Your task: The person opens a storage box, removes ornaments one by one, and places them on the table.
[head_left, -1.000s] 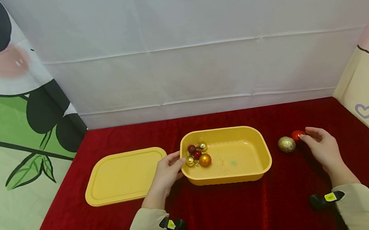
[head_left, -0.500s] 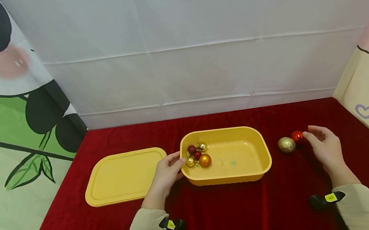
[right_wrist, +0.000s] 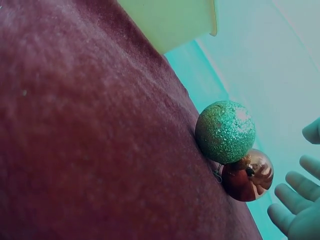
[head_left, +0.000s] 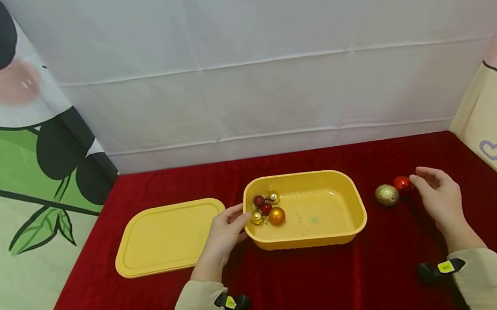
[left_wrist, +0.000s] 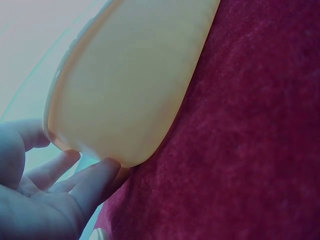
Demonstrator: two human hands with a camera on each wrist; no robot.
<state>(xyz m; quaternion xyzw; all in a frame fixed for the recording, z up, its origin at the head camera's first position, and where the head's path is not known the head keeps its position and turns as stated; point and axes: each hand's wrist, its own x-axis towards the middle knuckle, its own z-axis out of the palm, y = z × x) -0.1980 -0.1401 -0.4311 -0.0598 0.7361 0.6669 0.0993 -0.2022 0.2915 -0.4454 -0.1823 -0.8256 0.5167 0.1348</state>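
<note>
A yellow plastic box [head_left: 320, 208] without its lid stands in the middle, seen in the head view. My left hand [head_left: 224, 234] grips its left end at the rim; in the left wrist view the fingers [left_wrist: 95, 182] lie against the outer wall. Inside, at the left, sit small Christmas baubles: an orange one [head_left: 276, 216], with red and gold ones beside it. A glittery gold bauble [head_left: 387, 195] and a shiny red bauble [head_left: 403, 184] touch each other on the cloth to the right. My right hand [head_left: 439, 198] is just right of the red bauble, its fingers spread apart and holding nothing.
A yellow lid [head_left: 169, 238] lies flat left of the box, partly behind my left hand. Red velvet cloth [head_left: 309, 291] covers the table. A white sheet [head_left: 263, 66] hangs behind it, with printed cloth at both sides.
The right hand has drawn back slightly to the right from the red bauble, which its fingers were at a second ago. The left hand and the box stay put.
</note>
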